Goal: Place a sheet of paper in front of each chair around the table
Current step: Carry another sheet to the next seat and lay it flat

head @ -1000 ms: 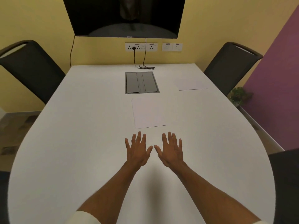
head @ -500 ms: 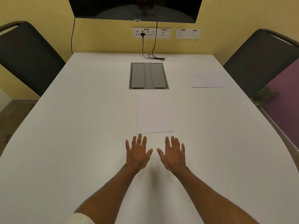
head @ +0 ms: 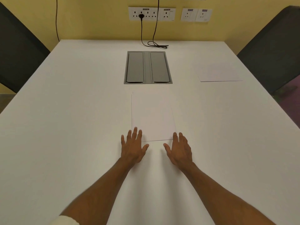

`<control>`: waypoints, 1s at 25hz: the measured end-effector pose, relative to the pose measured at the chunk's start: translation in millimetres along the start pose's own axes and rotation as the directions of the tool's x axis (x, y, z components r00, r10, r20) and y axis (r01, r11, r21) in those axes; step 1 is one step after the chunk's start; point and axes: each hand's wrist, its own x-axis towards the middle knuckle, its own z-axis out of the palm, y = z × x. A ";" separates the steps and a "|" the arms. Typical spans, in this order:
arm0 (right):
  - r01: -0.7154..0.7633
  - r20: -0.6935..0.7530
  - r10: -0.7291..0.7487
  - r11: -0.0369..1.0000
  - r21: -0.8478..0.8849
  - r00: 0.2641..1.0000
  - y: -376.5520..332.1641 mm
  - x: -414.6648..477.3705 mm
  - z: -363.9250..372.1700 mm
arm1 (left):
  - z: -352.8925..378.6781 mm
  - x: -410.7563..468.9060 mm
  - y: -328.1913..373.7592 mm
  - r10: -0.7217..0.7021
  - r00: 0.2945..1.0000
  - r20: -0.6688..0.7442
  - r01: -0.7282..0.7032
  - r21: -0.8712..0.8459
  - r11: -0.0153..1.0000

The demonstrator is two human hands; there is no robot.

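Note:
A white paper stack (head: 152,116) lies flat in the middle of the white table (head: 65,127). My left hand (head: 133,146) is open, palm down, with its fingertips on the stack's near left corner. Open as well, my right hand (head: 180,148) touches the near right corner with its fingertips. A single sheet of paper (head: 219,73) lies at the far right in front of the right dark chair (head: 272,51). The left dark chair (head: 17,51) has bare table in front of it.
A grey cable hatch (head: 147,67) is set into the table beyond the stack. A black cable (head: 154,43) coils at the far edge below wall sockets (head: 151,13) on the yellow wall.
The view has moved closer to the table. Both hands slid forward and apart, from bare table short of the stack to its two near corners.

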 end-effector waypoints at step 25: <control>-0.227 -0.183 0.339 0.863 0.452 0.923 2.5 43.5 -0.2 | 26.5 8.7 -13.7 0.023 0.999 -0.027 -0.028 -0.191 0.981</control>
